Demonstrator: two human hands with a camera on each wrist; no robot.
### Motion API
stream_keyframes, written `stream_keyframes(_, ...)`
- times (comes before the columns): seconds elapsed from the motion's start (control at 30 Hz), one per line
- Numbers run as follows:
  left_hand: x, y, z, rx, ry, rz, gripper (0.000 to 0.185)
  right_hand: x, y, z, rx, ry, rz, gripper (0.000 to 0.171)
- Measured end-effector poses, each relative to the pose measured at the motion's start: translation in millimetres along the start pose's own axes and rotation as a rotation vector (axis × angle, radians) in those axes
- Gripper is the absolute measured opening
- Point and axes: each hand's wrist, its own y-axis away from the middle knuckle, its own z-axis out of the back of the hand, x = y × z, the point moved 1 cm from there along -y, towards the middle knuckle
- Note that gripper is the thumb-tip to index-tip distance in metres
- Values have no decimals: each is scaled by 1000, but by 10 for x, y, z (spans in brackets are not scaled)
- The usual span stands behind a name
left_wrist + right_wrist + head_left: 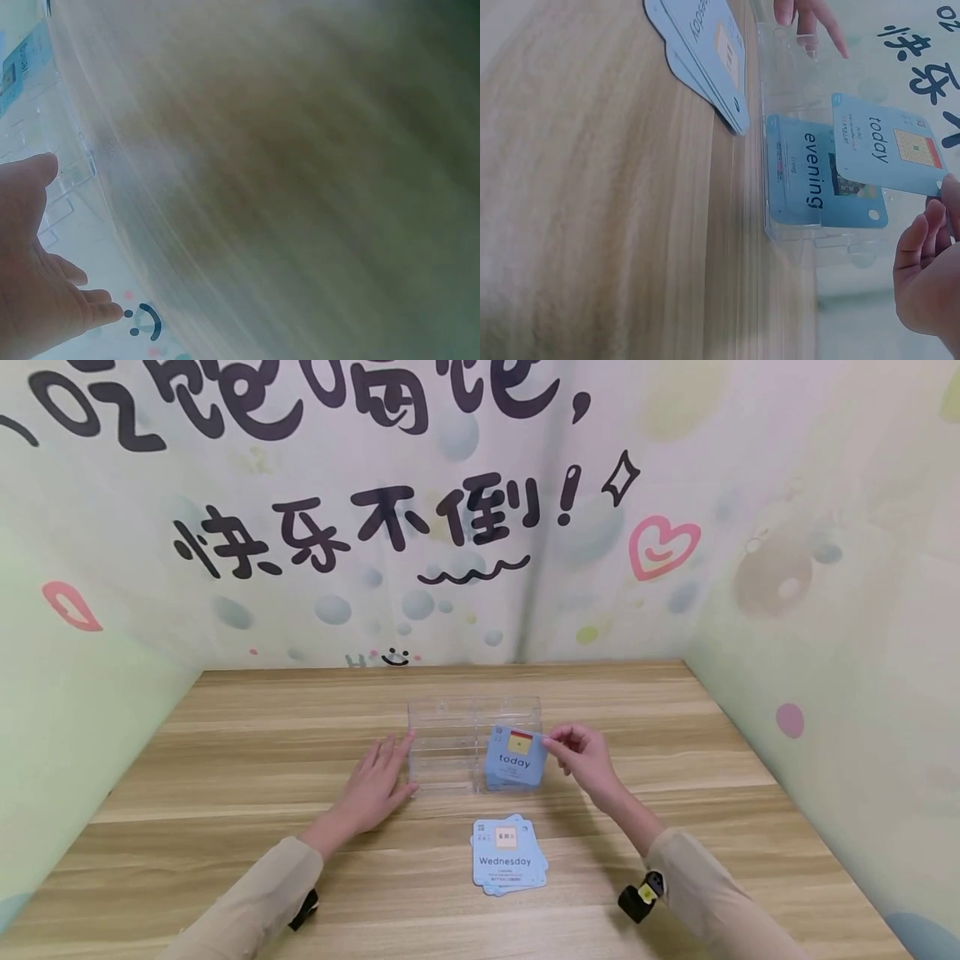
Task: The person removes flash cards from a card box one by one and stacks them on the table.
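Observation:
A clear plastic organiser box (450,727) stands in the middle of the wooden table. My right hand (577,750) pinches the corner of a blue "today" card (514,757) and holds it over the box's right compartment. In the right wrist view the "today" card (889,146) hangs above a blue "evening" card (810,180) standing inside the box (787,229). My left hand (378,777) lies flat with straight fingers against the box's left side. A small stack of blue cards, "Wednesday" on top (508,853), lies on the table in front of the box.
The wooden table (225,760) is walled by pale panels with black lettering at the back and both sides. In the left wrist view my left hand (34,262) and the box's clear ribs (64,161) show beside blurred table surface.

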Motion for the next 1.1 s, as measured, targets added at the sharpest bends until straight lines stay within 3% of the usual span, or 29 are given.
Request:
stream_keyframes(0.73, 3, -10, -25, -21, -1, -11, 77, 116, 194, -16, 41, -132, -100, 17)
stream_keyframes(1.1, 13, -17, -37, -11, -5, -6, 77, 168, 267, -27, 75, -211, -220, 9)
